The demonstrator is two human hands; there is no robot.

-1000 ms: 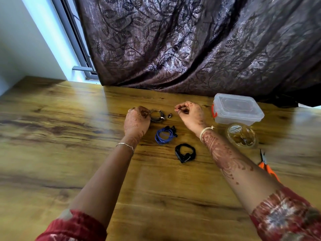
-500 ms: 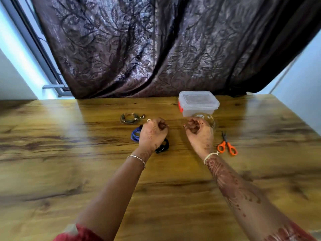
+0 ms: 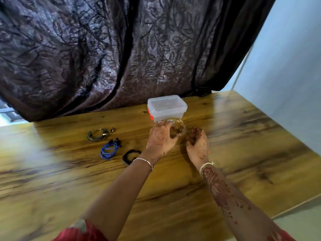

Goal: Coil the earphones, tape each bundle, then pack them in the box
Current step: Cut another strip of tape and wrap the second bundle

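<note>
Earphones (image 3: pixel 109 150) lie in three bundles on the surface (image 3: pixel 243 136): a green coil (image 3: pixel 98 134), a blue coil (image 3: pixel 108 153) and a black coil (image 3: pixel 129 156), the last partly hidden by the left wrist. Half a second ago the left grip (image 3: pixel 161 138) sat over them; now it has moved right and curls its fingers round the clear tape roll (image 3: pixel 179 126), just in front of the lidded box (image 3: pixel 166 107). The right grip (image 3: pixel 198 142) is curled beside the roll and blurred; I cannot tell whether it holds anything. A dark curtain (image 3: pixel 121 49) hangs behind.

A room in a home is suggested. A wooden table (image 3: pixel 225 136) is set against a far window, which is covered by a dark leaf-patterned curtain (image 3: pixel 121 49), and a plain pale wall (image 3: pixel 295 66) is seen at the right.
</note>
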